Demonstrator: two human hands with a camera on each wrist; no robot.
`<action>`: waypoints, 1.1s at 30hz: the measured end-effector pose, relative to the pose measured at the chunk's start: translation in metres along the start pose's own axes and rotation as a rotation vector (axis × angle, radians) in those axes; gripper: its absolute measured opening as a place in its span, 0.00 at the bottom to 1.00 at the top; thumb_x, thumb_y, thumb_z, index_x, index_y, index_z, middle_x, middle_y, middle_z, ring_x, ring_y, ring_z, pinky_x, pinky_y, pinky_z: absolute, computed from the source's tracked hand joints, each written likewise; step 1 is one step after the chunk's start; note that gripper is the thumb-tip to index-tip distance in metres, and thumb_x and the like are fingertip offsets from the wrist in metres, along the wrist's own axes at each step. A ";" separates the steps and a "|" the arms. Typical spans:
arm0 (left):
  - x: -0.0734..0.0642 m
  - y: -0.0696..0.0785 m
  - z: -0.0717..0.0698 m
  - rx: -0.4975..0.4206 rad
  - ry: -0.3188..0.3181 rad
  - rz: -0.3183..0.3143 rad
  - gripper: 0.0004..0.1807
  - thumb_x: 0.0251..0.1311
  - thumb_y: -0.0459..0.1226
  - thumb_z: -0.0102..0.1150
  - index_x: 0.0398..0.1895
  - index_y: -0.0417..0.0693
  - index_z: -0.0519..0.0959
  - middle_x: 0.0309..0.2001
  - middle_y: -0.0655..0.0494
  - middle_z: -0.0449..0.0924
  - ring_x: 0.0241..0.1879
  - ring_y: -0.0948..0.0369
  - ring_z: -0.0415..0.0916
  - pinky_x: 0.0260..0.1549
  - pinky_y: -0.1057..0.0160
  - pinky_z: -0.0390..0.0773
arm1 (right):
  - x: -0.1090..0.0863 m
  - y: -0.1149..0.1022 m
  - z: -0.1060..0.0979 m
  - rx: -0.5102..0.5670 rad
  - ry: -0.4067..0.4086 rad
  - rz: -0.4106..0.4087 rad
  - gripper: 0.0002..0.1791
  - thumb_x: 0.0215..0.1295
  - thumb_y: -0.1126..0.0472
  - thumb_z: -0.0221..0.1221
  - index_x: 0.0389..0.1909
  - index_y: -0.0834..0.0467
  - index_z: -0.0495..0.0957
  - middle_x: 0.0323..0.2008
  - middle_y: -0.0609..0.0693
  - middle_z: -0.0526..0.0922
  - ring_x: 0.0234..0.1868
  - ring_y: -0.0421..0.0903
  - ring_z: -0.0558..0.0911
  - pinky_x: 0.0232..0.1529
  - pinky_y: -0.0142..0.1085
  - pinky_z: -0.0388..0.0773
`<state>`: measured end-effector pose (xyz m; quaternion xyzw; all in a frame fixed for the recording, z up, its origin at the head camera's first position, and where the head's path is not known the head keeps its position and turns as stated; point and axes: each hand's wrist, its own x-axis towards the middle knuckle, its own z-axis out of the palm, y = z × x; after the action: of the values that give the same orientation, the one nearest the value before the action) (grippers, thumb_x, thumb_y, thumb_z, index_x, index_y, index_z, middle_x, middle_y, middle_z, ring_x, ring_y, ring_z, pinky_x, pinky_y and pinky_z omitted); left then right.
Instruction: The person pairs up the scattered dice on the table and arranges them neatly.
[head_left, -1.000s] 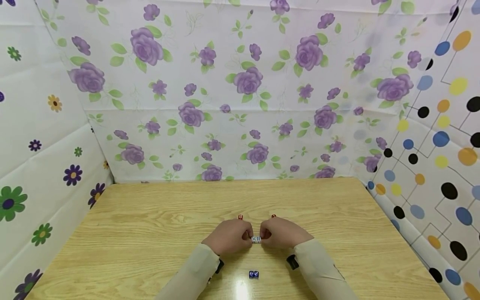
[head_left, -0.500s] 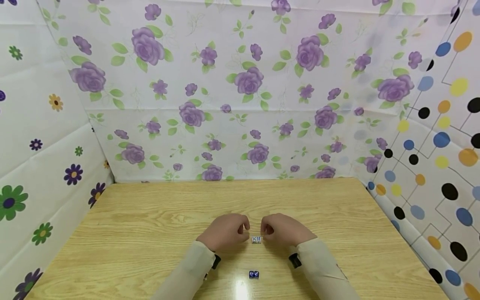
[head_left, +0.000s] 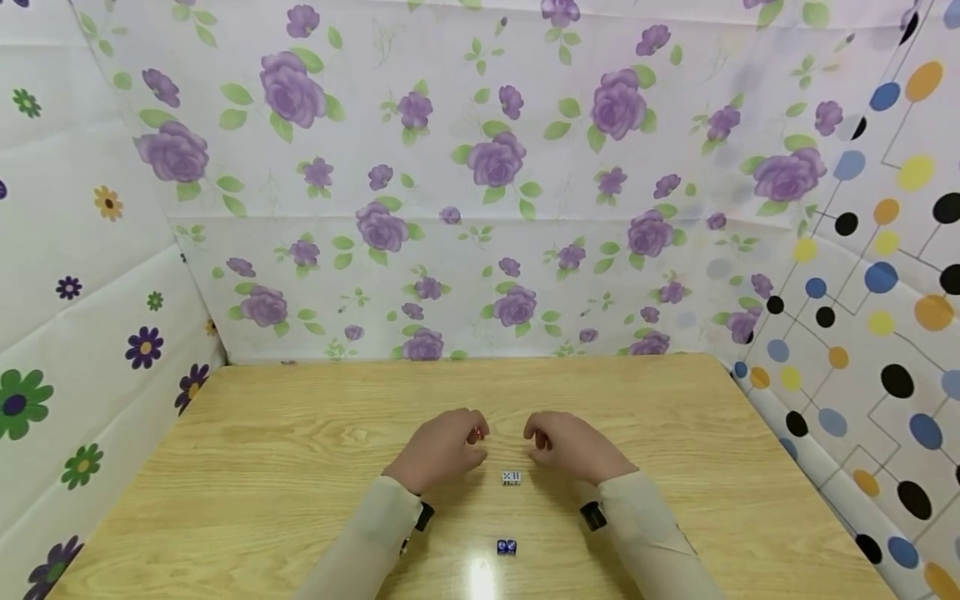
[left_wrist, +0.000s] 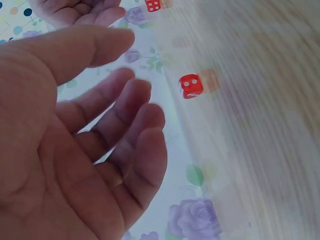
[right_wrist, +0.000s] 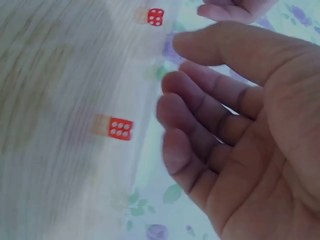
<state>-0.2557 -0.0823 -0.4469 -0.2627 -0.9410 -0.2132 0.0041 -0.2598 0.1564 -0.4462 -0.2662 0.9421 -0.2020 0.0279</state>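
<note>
My left hand [head_left: 441, 452] hovers over the table with its fingers loosely bent and thumb apart. A red die [head_left: 480, 434] shows in the gap between its fingers and thumb, untouched; the left wrist view has this red die [left_wrist: 191, 86] just beyond the fingertips. My right hand [head_left: 576, 450] mirrors it on the other side, also holding nothing. In the right wrist view a second red die [right_wrist: 120, 129] stands a little off its fingertips; the head view hides it behind that hand. Two white dice [head_left: 512, 478] sit side by side between and nearer than the hands.
Two blue dice [head_left: 506, 547] stand together closer to the table's front. The wooden table [head_left: 315, 433] runs back to a floral cloth wall [head_left: 450, 275]. Patterned cloths [head_left: 847, 333] also close off both sides.
Both hands have let go of the white dice, drawn apart and moved away from me toward the red dice. The white pair stays side by side; the blue dice have not moved.
</note>
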 end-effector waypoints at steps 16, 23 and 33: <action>0.012 -0.011 0.006 -0.040 0.033 -0.102 0.16 0.59 0.39 0.58 0.51 0.49 0.76 0.36 0.58 0.77 0.32 0.64 0.73 0.31 0.61 0.74 | -0.001 0.027 -0.010 -0.044 0.052 0.183 0.19 0.57 0.62 0.62 0.52 0.58 0.76 0.37 0.49 0.76 0.35 0.43 0.74 0.36 0.39 0.73; 0.020 -0.013 0.014 -0.014 -0.005 -0.097 0.14 0.60 0.37 0.60 0.50 0.47 0.77 0.32 0.60 0.76 0.29 0.64 0.71 0.33 0.60 0.74 | 0.007 0.032 -0.001 -0.054 0.009 0.165 0.15 0.61 0.64 0.59 0.49 0.57 0.79 0.30 0.45 0.74 0.28 0.41 0.71 0.33 0.37 0.70; 0.025 -0.012 0.015 0.003 -0.008 -0.083 0.09 0.60 0.36 0.61 0.43 0.49 0.78 0.27 0.62 0.73 0.26 0.63 0.68 0.29 0.61 0.71 | 0.012 0.036 0.001 -0.052 0.019 0.129 0.05 0.62 0.62 0.60 0.37 0.51 0.81 0.30 0.41 0.76 0.30 0.38 0.72 0.34 0.36 0.71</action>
<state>-0.2817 -0.0730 -0.4627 -0.2242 -0.9514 -0.2108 -0.0082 -0.2880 0.1776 -0.4606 -0.2038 0.9624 -0.1780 0.0248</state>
